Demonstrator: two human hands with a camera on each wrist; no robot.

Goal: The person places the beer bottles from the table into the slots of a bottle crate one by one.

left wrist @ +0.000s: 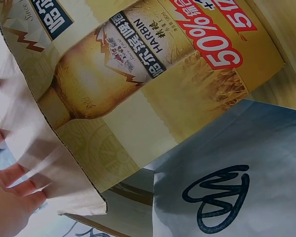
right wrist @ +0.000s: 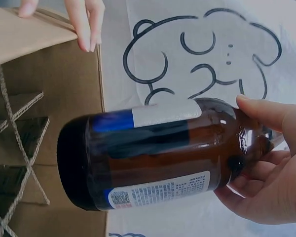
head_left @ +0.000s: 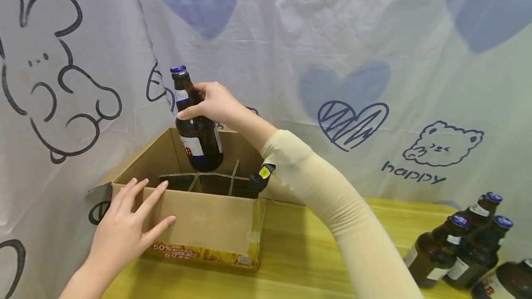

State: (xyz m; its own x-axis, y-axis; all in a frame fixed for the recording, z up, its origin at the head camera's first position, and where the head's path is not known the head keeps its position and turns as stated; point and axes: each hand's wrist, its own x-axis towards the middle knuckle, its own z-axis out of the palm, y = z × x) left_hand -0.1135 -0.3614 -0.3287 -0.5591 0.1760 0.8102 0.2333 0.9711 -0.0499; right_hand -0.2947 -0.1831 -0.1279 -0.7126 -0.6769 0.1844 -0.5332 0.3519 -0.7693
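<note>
My right hand (head_left: 216,103) grips a brown beer bottle (head_left: 199,144) by its neck and shoulder. The bottle has a blue cap and hangs slightly tilted over an open cardboard box (head_left: 208,216). In the right wrist view the bottle (right wrist: 158,153) shows a white back label, with its dark base toward the box. Cardboard dividers (head_left: 216,176) split the box's inside into cells; their bottoms are hidden. My left hand (head_left: 129,223) rests with spread fingers on the box's folded front flap. The left wrist view shows a printed beer picture (left wrist: 113,64) on the box's side.
Several brown bottles (head_left: 432,253) with blue caps stand at the right end of the yellow wood-grain table (head_left: 299,243). A white curtain (head_left: 270,59) with blue hearts and line drawings hangs close behind and to the left of the box.
</note>
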